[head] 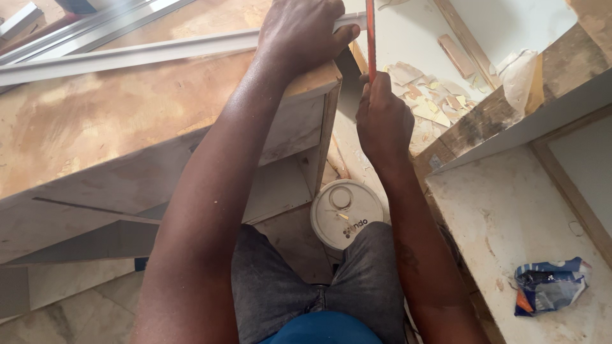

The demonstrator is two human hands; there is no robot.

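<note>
The left hand [299,32] lies palm down on a pale metal strip [146,54], fingers closed over it and thumb stretched toward the strip's end. It presses the strip flat against the top of a plywood bench [95,121], right at the bench's near right corner. The strip runs along the far edge of the bench, from the left border to that corner, where its end sticks out just past the thumb. More pale strips [95,25] lie beyond it at the far left of the bench.

The right hand [382,121] is closed in a fist around the lower end of a red saw [371,38]. The blade stands nearly upright, just beside the bench's right corner, and meets the end of the strip next to the left thumb. Whether the blade has cut into the metal cannot be told.

Below the bench corner, between the person's knees, a white bucket lid [346,213] sits on the floor. Past the right hand, yellow and tan scraps [433,95] lie scattered on a white board [414,38]. A crumpled white bag [519,76] rests on a wooden ledge [574,64] at the right. On a dusty slab [510,216] at the lower right, near its right edge, lies a crushed blue wrapper [549,285].
</note>
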